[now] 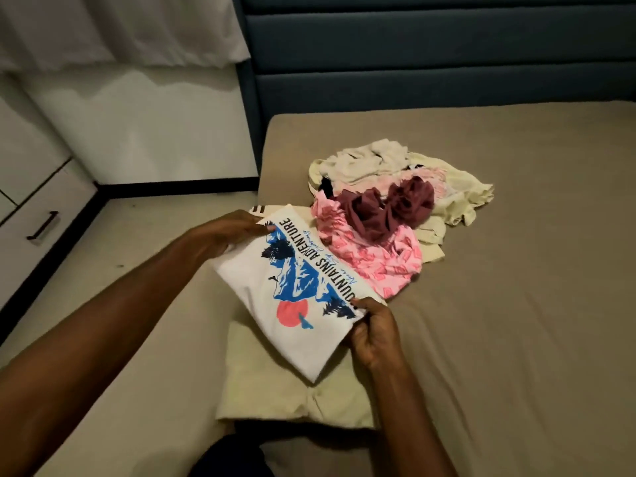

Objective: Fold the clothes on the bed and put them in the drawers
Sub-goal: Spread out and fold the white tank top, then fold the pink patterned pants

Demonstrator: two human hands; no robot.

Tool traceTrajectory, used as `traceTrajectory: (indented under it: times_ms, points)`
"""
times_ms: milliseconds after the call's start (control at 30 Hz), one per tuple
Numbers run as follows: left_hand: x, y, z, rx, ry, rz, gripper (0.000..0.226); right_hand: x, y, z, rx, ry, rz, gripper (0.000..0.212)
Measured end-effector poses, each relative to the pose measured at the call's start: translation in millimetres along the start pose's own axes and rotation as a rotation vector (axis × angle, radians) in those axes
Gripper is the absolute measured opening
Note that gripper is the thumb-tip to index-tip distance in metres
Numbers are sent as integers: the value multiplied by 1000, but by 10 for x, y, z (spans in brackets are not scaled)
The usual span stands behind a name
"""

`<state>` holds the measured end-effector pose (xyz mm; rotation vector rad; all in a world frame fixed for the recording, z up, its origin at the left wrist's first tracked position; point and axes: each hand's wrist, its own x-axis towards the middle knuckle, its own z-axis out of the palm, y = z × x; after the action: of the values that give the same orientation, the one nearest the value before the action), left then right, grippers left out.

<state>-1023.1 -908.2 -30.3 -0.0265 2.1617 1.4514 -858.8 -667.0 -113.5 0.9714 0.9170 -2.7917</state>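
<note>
A folded white T-shirt (275, 304) with a blue mountain print is held just above the bed. My left hand (223, 235) grips its far left edge, and my right hand (373, 333) pinches its near right edge. Under it lies a folded cream garment (275, 397) on the tan bed sheet (516, 304). Behind the shirt sits a loose pile: a pink patterned piece (382, 259), a maroon piece (385, 206), and cream and white clothes (364, 160). White drawers (41, 215) with a dark handle stand at the left.
A dark blue padded headboard (430, 49) runs along the far side of the bed. Pale floor (113, 242) lies between the bed and the drawers. A white curtain (113, 25) hangs at the top left.
</note>
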Motion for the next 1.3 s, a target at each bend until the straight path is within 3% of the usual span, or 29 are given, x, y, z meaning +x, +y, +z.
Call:
traceTrajectory:
  times_ms: [233,433,533,667,867,1033,1167,1233,1300]
  points:
    - [1468,478,-727,486,-18,94,22,804,481,980,208,47,-31,40]
    - [2306,167,-485,851,22,221,31,1233,639,903,-335,51,-114,42]
    - [2483,-151,-354,728,152,270,43,1405,585,810,-450,76,-227,46]
    - [2500,-129,-347,486,248,385,24,1522,505,711,-428,97,-203,55]
    - [2503,-105,-186,676,208,350,27,1561,565,619,-593,259,-303,54]
    - [2508,-214,88,1112,377,309,38,1287,403,844,-1075,401,-531,40]
    - [2256,-179,223,1167,442,465,48,1280,382,943,-1631,450,-842,60]
    - [2130,-315,357,1195,389,502,52,1413,478,986,-1710,345,-1024,66]
    - [2085,-535,465,1225,335,471,57,1568,631,935,-1742,138,-1038,74]
